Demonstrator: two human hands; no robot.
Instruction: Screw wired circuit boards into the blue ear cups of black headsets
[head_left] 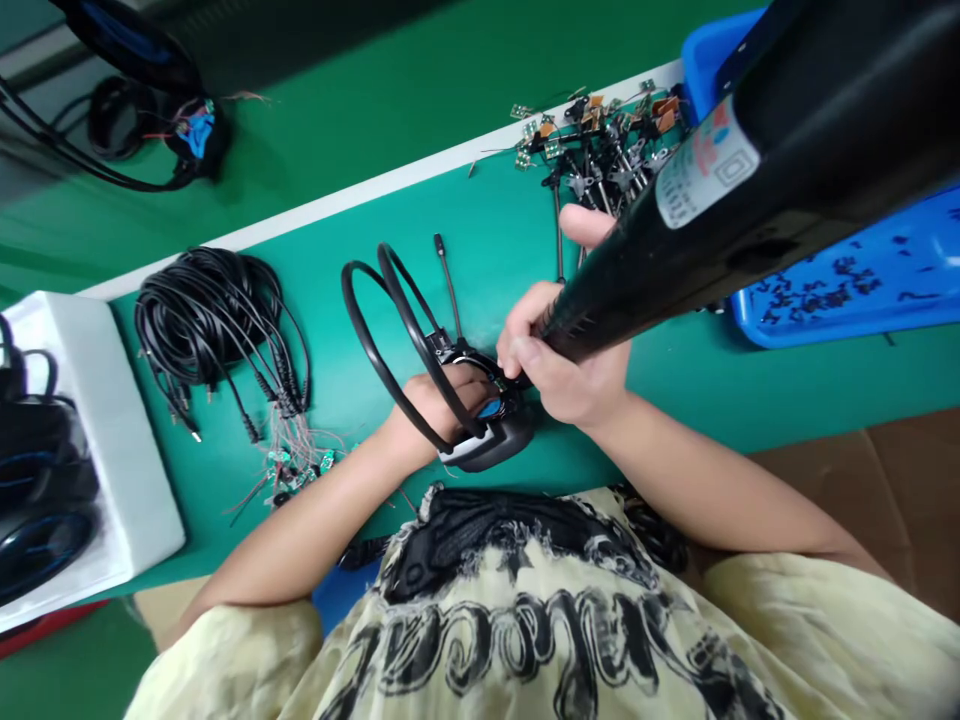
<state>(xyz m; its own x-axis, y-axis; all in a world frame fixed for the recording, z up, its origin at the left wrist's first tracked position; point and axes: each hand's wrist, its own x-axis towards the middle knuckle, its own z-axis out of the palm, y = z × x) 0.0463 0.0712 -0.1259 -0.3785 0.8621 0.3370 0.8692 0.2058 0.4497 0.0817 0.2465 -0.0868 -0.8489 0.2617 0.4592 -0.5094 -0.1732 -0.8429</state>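
The left hand (439, 405) grips a black plastic looped headset (506, 440) — the right hand (566, 365) clasps a thick black cylindrical power screwdriver (660, 235).

The headset (491, 440) is black, with an open ear cup and a blue part (489, 408) showing inside. Two black loops (367, 310) arch up from it, and a thin cable (448, 275) with a plug end lies beyond. The left hand (450, 400) wraps around the loops beside the cup. The right hand (562, 360) grips an electric screwdriver (675, 220), its thick, labelled black barrel slanting up and away, its narrow end down at the cup.
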